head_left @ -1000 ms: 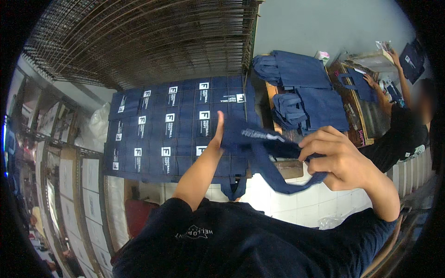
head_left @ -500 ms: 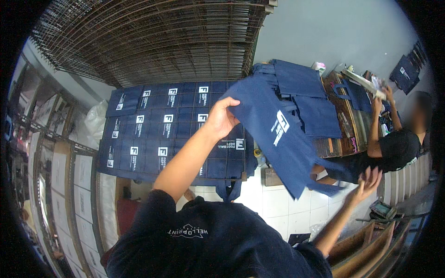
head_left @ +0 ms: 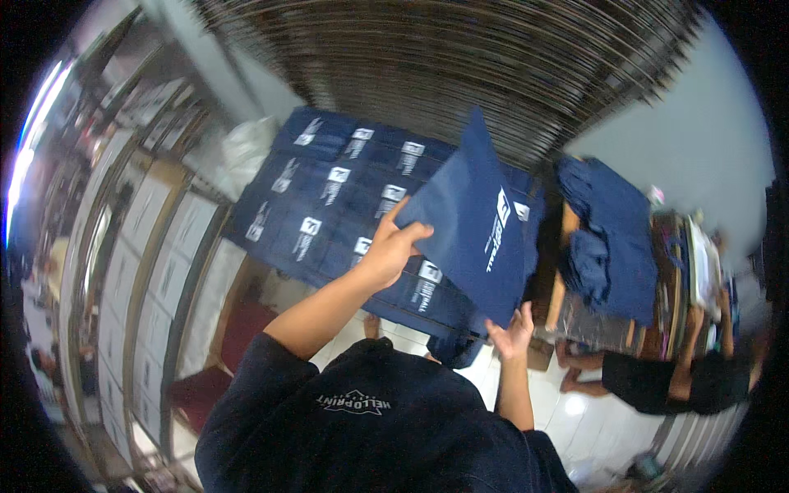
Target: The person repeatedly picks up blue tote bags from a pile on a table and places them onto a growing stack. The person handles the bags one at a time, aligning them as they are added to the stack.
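A navy blue fabric tote bag [head_left: 460,222] with a white print hangs tilted in front of me, above the rack of printed bags. Its left edge is pinched in my left hand [head_left: 394,251], thumb on the near face and fingers partly hidden behind. My right hand [head_left: 512,330] grips the lower corner of the same bag, thumb and fingers on either side of it. Beneath it, rows of navy bags with white prints [head_left: 329,193] lie flat on a wire rack, partly covered by the held bag.
A tall stack of wire racks [head_left: 427,57] stands behind. Folded navy bags [head_left: 612,238] lie piled on a wooden table at right, where a co-worker [head_left: 657,378] works. At left are a white plastic bag [head_left: 249,152], a shelf of pale panels [head_left: 136,271] and a dark red chair [head_left: 201,394].
My view has turned right. The tote bag has swung left over the printed bags. My right hand, apart from it and open before, has come in to its lower corner.
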Action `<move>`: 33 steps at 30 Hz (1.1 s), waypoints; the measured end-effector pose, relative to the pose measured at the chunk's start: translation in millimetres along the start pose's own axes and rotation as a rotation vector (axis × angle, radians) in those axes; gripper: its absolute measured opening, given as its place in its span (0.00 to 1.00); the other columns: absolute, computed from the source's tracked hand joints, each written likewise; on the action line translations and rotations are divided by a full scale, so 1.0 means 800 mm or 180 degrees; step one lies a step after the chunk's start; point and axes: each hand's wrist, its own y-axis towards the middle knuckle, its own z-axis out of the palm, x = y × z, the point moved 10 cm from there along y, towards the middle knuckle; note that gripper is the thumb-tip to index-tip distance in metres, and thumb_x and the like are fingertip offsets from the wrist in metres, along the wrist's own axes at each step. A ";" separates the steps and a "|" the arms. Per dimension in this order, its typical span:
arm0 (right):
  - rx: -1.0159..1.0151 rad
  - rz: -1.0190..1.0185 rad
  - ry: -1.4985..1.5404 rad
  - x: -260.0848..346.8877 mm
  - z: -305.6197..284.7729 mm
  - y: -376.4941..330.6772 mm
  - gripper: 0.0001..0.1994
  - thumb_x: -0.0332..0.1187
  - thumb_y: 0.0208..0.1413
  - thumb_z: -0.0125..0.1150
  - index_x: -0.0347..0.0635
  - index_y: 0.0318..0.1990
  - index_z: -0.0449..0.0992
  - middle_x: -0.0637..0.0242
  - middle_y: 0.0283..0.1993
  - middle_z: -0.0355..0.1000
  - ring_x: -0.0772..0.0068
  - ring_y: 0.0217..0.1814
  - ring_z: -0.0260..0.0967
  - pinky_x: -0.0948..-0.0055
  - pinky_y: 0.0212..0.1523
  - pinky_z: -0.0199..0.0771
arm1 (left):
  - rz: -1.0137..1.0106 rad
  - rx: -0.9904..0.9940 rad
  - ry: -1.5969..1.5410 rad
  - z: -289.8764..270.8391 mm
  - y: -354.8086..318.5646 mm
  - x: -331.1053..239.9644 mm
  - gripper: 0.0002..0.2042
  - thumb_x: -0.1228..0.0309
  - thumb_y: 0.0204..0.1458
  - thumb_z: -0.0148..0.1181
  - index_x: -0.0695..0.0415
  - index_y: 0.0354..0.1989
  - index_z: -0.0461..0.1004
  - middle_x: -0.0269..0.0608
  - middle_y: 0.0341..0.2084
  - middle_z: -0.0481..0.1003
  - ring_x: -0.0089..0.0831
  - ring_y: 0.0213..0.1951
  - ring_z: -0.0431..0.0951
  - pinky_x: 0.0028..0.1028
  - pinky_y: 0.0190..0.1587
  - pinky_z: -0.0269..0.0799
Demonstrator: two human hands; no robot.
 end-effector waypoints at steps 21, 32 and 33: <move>-0.0343 -0.0038 -0.2368 -0.167 0.249 0.310 0.13 0.22 0.47 0.56 0.44 0.35 0.57 0.66 0.37 0.60 0.64 0.43 0.62 0.46 0.37 0.67 | 0.0616 -0.1430 0.1267 -0.491 0.188 -0.104 0.27 0.75 0.44 0.59 0.53 0.56 0.61 0.39 0.37 0.72 0.21 0.28 0.70 0.21 0.24 0.66; -0.0962 -0.0033 -0.2600 -0.296 0.183 0.581 0.19 0.24 0.54 0.48 0.39 0.51 0.50 0.56 0.48 0.56 0.63 0.46 0.62 0.56 0.34 0.77 | -0.1702 -0.2346 0.2829 -0.718 -0.139 0.156 0.23 0.72 0.45 0.55 0.61 0.52 0.64 0.50 0.43 0.71 0.37 0.40 0.74 0.31 0.43 0.69; -0.1173 0.0075 -0.2601 -0.301 0.189 0.577 0.17 0.24 0.53 0.48 0.39 0.50 0.53 0.57 0.46 0.59 0.62 0.44 0.63 0.59 0.32 0.77 | -0.1423 -0.2216 0.3140 -0.773 -0.216 0.234 0.23 0.66 0.45 0.56 0.60 0.51 0.65 0.52 0.46 0.70 0.41 0.46 0.72 0.33 0.47 0.67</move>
